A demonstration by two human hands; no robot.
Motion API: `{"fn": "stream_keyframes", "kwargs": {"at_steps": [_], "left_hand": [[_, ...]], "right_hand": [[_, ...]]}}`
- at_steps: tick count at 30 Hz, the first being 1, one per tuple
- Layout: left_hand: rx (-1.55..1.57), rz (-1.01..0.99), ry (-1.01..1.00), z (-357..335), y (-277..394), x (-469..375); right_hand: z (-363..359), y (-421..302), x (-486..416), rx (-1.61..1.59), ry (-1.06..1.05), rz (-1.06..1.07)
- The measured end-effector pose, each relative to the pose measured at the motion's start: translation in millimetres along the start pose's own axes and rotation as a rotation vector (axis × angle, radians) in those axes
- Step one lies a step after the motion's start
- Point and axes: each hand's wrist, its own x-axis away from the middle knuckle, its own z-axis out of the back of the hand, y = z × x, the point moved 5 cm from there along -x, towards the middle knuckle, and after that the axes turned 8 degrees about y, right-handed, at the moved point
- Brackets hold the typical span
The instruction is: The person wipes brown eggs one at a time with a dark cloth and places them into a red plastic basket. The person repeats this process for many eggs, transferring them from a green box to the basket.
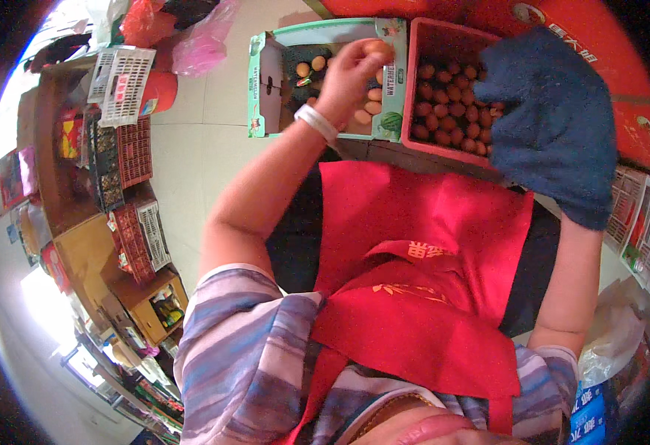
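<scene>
My left hand, with a white band at the wrist, holds an orange-tan, egg-shaped item over the right part of a green and white watermelon carton. Similar tan ovals lie in the carton, some on dark material. To its right stands a red plastic crate with many round, reddish-brown items, fruits or eggs; I cannot tell which. A blue cloth covers my right hand and forearm and hangs over the crate's right side. The fingers of that hand are hidden.
Red printed cartons stand behind and right of the crate. At the left are a white plastic basket, a red bucket, a pink plastic bag and wooden shelving with crates. White baskets stand at the right.
</scene>
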Motion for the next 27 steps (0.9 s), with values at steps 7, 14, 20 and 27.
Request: {"fn": "stream_keyframes", "kwargs": {"at_steps": [7,14,20,27], "left_hand": [[-0.192,0.37,0.085,118.7,-222.7,-117.3],[-1.092,0.163,0.174,207.2,-325.1,-170.8],[-0.706,0.289,0.553,151.7,-299.3,-179.5],[-0.123,-0.573,0.554,24.2,-81.5,-155.2]], "right_hand": [[59.2,49.4,8.8,0.229,0.156,-0.064],[89.1,82.2,11.9,0.267,0.222,-0.103],[109.4,88.9,40.8,0.375,0.306,-0.168],[132.6,94.6,56.8,0.393,0.383,-0.161]]}}
